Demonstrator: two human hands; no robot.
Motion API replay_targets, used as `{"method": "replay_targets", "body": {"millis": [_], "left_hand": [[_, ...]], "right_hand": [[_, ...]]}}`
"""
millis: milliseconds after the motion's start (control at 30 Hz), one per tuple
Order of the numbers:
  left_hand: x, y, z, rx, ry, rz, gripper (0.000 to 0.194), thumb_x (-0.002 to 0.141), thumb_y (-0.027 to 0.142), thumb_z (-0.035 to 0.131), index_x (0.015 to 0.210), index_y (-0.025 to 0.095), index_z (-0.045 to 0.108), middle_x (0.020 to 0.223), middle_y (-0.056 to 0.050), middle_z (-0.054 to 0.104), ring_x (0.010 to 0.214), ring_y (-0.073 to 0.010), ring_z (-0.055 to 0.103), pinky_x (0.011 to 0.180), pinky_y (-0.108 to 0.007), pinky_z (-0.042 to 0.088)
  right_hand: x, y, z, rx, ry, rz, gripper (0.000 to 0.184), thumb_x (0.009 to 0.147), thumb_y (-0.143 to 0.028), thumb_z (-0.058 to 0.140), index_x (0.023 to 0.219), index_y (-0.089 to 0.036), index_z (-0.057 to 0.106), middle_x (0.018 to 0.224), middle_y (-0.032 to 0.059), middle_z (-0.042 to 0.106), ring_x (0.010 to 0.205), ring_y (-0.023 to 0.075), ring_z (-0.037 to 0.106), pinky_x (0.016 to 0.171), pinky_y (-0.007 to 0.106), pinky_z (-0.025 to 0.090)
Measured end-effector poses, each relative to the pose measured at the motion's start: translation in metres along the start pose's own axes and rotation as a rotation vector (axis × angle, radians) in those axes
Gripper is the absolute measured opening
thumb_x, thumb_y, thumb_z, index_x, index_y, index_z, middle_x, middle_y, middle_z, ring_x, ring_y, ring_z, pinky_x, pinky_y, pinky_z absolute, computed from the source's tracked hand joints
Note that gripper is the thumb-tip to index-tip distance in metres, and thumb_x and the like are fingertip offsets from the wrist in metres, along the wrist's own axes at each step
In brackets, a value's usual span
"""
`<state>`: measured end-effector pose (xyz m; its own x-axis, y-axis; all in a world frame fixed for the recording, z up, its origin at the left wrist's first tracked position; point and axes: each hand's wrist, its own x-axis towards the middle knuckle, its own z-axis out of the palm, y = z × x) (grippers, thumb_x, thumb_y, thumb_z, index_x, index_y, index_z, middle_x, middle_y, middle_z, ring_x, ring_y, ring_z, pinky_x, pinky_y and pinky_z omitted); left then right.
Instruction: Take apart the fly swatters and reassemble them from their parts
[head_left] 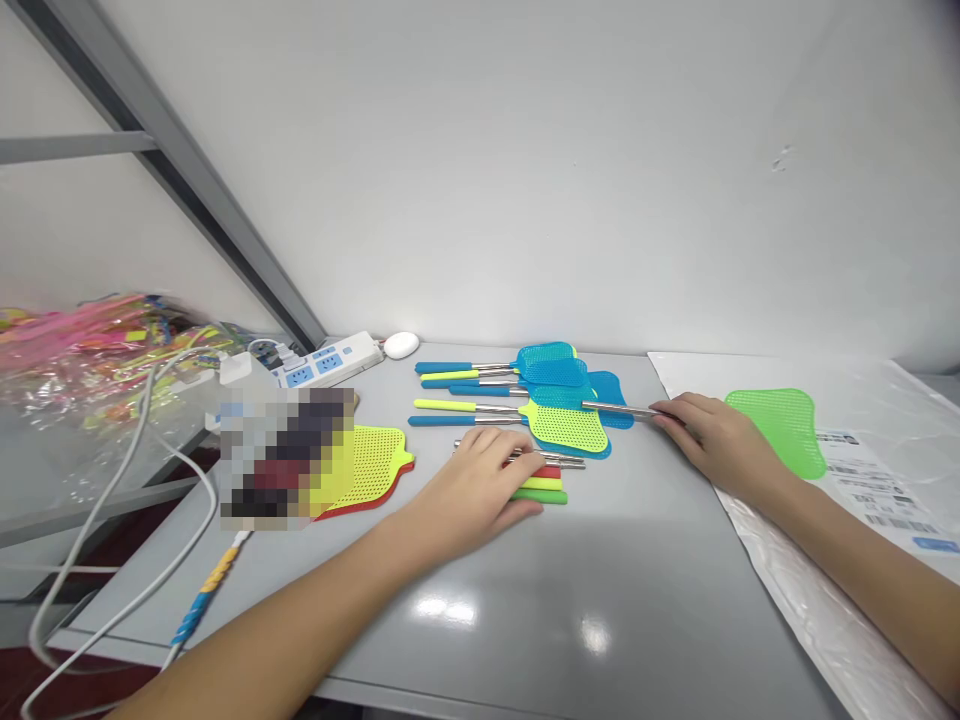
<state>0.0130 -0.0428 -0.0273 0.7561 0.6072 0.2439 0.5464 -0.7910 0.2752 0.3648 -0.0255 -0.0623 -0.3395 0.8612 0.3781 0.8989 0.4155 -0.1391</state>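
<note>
My right hand (709,435) pinches a thin metal rod (619,408), its free end pointing left over the blue swatters. Behind that hand a green fly swatter head (781,432) lies on a white package; whether the rod joins it is hidden. My left hand (484,475) curls over a small bundle of red, yellow and green handles (546,484), which stick out past its thumb. Several loose metal rods (566,462) lie just behind them, partly under the fingers. Beyond, blue and yellow fly swatters (566,425) lie stacked, handles to the left.
Yellow and red swatter heads (371,468) lie at left beside a pixelated object (289,460). A power strip (330,362), a white rounded object (401,345) and cables (142,420) are at the back left. The white package (757,545) covers the table's right side.
</note>
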Motion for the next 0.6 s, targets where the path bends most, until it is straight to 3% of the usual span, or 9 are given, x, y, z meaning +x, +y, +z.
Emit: {"method": "replay_targets", "body": {"millis": [200,600], "left_hand": [[-0.004,-0.0033,-0.0022,-0.029,-0.038,-0.044,0.044,0.09,0.04,0.061,0.13,0.025,0.05,0.126,-0.008,0.054,0.116,-0.0254,0.049,0.097,-0.044,0.043],[-0.0058,0.0016,-0.0039,-0.063,-0.103,0.018,0.035,0.091,0.036,0.061,0.124,0.025,0.056,0.118,-0.008,0.058,0.11,-0.0244,0.052,0.094,-0.041,0.045]], "right_hand": [[0.0006,0.0006,0.0005,0.026,-0.009,0.024,0.029,0.099,-0.039,0.042,0.107,-0.023,0.064,0.097,0.0061,0.068,0.086,0.0209,0.063,0.074,0.035,0.048],[0.0002,-0.001,-0.0022,0.067,-0.01,0.043,0.031,0.099,-0.042,0.041,0.107,-0.024,0.066,0.097,0.0068,0.069,0.085,0.0214,0.064,0.073,0.035,0.05]]}}
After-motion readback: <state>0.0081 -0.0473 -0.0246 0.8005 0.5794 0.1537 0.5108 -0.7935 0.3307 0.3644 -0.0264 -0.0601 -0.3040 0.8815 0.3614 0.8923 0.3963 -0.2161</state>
